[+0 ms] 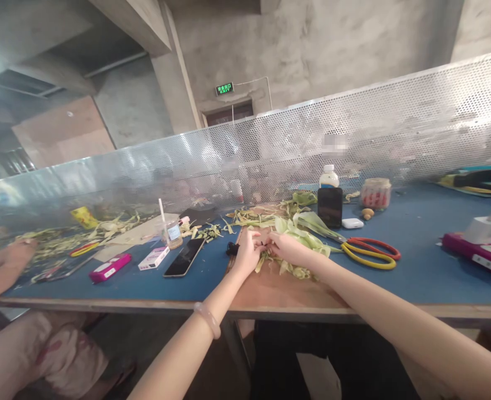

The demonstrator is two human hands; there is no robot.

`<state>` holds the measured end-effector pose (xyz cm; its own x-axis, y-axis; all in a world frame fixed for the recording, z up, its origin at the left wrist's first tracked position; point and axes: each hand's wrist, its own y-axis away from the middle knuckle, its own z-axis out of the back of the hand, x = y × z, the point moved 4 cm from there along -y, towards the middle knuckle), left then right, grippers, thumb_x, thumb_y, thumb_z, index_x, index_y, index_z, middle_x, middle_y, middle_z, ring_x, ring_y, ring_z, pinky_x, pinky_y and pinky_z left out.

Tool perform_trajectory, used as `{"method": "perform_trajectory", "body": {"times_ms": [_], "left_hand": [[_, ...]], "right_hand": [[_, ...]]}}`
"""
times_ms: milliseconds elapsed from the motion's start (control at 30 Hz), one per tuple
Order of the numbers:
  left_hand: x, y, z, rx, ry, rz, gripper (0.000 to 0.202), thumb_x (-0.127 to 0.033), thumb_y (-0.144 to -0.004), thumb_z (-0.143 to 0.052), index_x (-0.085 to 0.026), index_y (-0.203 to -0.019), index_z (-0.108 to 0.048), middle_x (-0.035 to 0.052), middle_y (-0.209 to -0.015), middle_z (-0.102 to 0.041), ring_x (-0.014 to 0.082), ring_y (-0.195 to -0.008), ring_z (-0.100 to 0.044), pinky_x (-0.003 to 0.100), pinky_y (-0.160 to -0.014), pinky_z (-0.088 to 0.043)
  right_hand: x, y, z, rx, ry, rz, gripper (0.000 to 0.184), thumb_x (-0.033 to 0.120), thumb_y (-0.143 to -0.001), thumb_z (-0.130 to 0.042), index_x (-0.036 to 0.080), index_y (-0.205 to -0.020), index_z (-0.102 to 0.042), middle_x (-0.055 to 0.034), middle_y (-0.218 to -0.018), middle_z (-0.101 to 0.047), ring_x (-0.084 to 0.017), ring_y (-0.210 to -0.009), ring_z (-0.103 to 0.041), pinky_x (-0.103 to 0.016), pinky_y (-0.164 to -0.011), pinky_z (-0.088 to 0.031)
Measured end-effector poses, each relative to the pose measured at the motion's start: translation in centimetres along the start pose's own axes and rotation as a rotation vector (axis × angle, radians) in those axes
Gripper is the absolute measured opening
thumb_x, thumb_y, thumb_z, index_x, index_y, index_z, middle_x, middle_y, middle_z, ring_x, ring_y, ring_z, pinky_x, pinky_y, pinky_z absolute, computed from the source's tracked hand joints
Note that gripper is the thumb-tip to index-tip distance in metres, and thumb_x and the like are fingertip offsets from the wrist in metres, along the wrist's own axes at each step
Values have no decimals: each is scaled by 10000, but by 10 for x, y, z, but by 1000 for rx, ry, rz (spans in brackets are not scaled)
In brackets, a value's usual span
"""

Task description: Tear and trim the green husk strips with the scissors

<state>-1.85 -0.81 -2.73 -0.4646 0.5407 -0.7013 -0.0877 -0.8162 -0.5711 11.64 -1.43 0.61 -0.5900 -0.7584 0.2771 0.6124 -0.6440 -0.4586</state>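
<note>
My left hand [247,251] and my right hand [286,247] meet over a brown board [270,291] on the blue table [416,261]. Both are pinched on a small dark thing between their fingertips, too small to name. A pale bracelet [209,319] circles my left wrist. Green and yellow leaf strips [299,233] lie heaped just beyond and under my right hand. A small black object [231,249] sits left of my left hand.
Yellow and red scissors [370,253] lie right of the leaves. A dark phone [184,257], a white box [153,258], a pink case [109,268], a cup with a straw [172,230], an upright phone [330,206] and a jar [375,193] stand around. Another person's hand [18,253] works at far left. A perforated metal screen [353,139] backs the table.
</note>
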Motion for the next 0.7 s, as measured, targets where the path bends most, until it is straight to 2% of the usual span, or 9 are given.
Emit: {"method": "perform_trajectory", "body": {"times_ms": [100, 300, 500, 700], "left_hand": [[0, -1, 1, -6, 16, 40, 277, -74, -690, -519, -171, -931, -423, 13, -740, -563, 130, -667, -582, 292, -683, -428], [-1, -1, 0, -1, 107, 121, 230, -91, -715, -505, -154, -921, -423, 6, -667, -574, 137, -682, -596, 298, -707, -431], [11, -2, -4, 33, 150, 177, 232, -143, -722, -538, -158, -909, -401, 8, -667, -597, 144, -711, -595, 299, -713, -424], [17, -3, -6, 47, 190, 223, 155, -203, -739, -535, -162, -844, -429, 29, -715, -607, 149, -754, -594, 302, -741, -427]], "right_hand": [[-1, -1, -2, -8, -3, -4, 143, 90, -794, -399, 111, -851, -528, -80, -803, -594, -133, -709, -529, -213, -658, -368], [-5, -1, -6, -32, -42, -27, 134, 94, -794, -398, 126, -844, -518, -48, -711, -591, -114, -638, -521, -189, -591, -354], [-8, -2, -11, -72, -79, -40, 84, 109, -757, -439, 135, -806, -503, -22, -669, -570, -95, -583, -496, -175, -548, -341], [-8, -2, -13, -79, -89, 7, 90, 108, -721, -468, 147, -786, -517, 0, -644, -551, -85, -556, -483, -167, -524, -328]]}}
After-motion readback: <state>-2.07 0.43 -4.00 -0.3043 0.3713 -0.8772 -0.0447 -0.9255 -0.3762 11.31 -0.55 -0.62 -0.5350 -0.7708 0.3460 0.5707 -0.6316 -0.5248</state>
